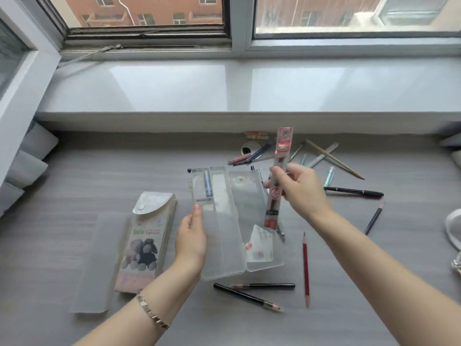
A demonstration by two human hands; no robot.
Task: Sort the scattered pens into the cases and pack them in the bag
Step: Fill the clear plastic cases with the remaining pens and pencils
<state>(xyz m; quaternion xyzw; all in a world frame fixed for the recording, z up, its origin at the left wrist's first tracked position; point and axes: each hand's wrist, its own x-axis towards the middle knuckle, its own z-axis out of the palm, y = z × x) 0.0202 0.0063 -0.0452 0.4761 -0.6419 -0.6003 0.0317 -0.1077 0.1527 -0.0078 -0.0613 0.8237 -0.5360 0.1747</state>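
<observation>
Left hand [190, 239] is gripping the near-left edge of the open clear case [224, 221], thumb on top, fingers under, holding it w/ its near end lifted off the desk [74, 176]. Right hand [300, 189] is pinching a red-labelled refill packet [277, 186], fingers closed on its middle, poised tilted above the case's lid half. One blue pen [207, 184] is already lying in the far tray compartment.

Risks, as judged: the packet looks about as long as the tray, so an angled entry may be catching the end wall or the divider; the case, held by one edge only, may be tipping and sliding the blue pen out; the hinged lid could be swinging shut on the packet.

Room: the desk is backing onto a sill step [224, 121] at the far edge. Loose pens [324, 161] are crowding far-right; a black marker [354, 191], red pencil [306, 268] and two dark pencils [252, 292] are ringing the case right and near. The printed case [147, 243] is lying just left, beside a flat clear sleeve [99, 260]. No bag is identifiable; a white item [452, 228] is cut off at the right edge.
</observation>
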